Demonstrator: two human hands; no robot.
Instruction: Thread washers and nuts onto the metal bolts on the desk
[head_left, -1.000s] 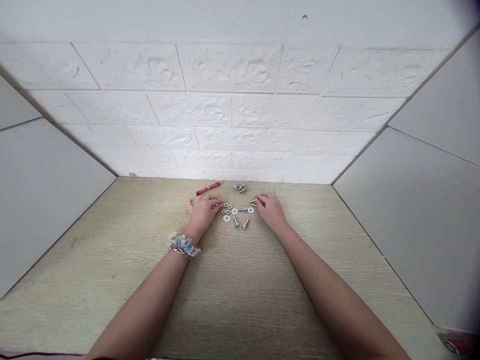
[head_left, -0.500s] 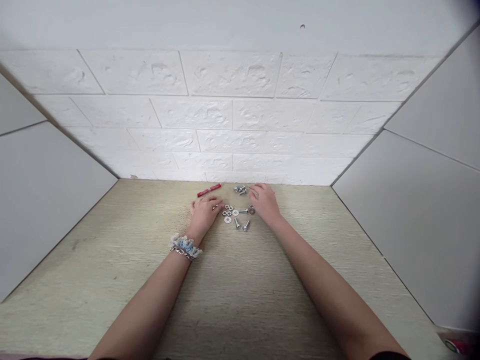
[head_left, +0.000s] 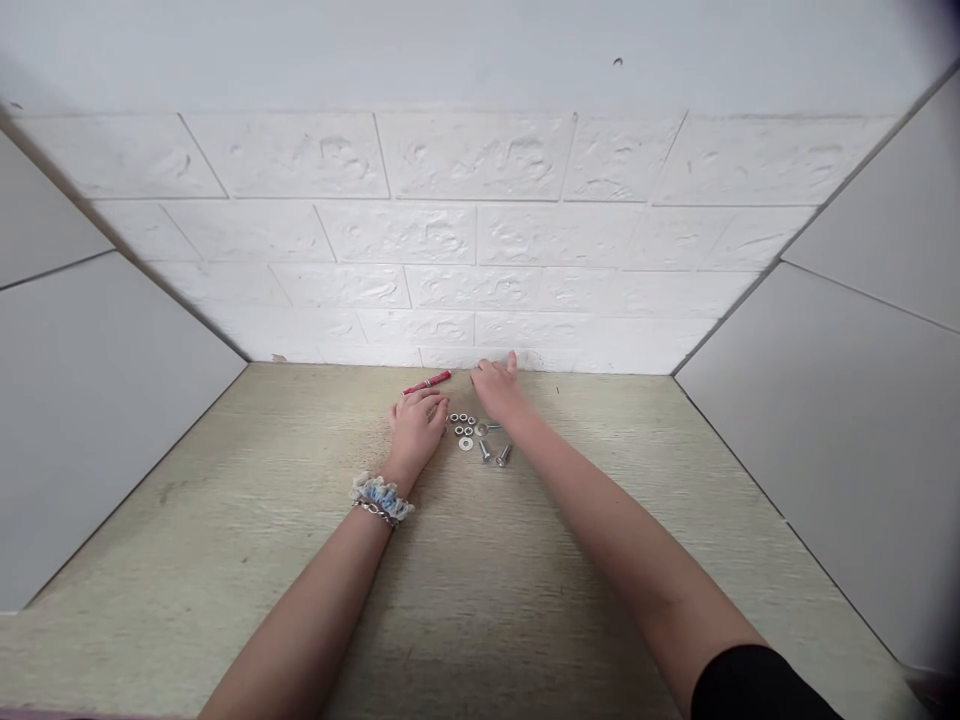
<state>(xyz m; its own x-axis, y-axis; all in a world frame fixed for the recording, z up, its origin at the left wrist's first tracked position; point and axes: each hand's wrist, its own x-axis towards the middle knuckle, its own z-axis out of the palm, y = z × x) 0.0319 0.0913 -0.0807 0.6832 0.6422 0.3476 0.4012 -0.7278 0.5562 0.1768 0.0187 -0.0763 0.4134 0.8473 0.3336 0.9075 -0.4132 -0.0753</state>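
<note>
Washers (head_left: 462,424) lie in a small cluster on the desk (head_left: 480,560), 2 bolts (head_left: 493,453) just nearer me. My left hand (head_left: 417,424) rests flat beside them, fingers loose, holding nothing. My right hand (head_left: 497,385) reaches beyond them toward the wall; its grip I cannot tell. Red pen (head_left: 427,382) lies behind.

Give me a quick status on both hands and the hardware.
Left hand resting flat beside washers. Right hand reaching past them toward the wall, grip hidden. Two bolts loose nearby.
</note>
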